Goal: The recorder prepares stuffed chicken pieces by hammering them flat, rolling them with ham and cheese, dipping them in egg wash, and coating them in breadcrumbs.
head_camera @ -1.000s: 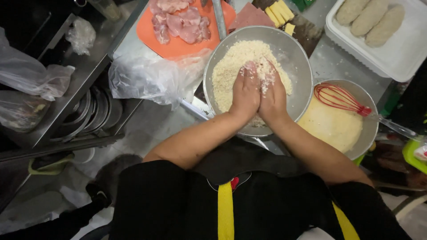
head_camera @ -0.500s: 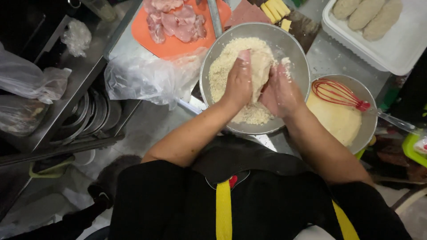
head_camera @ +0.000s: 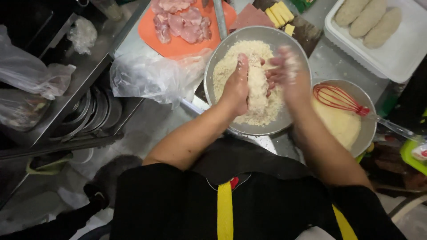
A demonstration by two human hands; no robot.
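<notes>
The person is standing over a round metal bowl of pale breadcrumbs (head_camera: pixel 231 73), holding a long crumb-coated roll of food (head_camera: pixel 258 89) upright above it. The left hand (head_camera: pixel 235 86) is curling around the roll's left side, gripping it; the right hand (head_camera: pixel 287 73) is blurred, fingers spread open, just beside the roll's right side. Right of the bowl, a second metal bowl of yellow batter (head_camera: pixel 340 124) is holding a red wire whisk (head_camera: pixel 338 98). Behind it, a white rectangular tray (head_camera: pixel 391 53) is carrying 3 breaded rolls (head_camera: pixel 369 18). An orange cutting board with raw pink meat (head_camera: pixel 178 22) is lying at the far left of the desk, a crumpled clear plastic bag (head_camera: pixel 155 78) in front of it, and yellow cheese sticks (head_camera: pixel 280 13) are lying beyond the bowl.
</notes>
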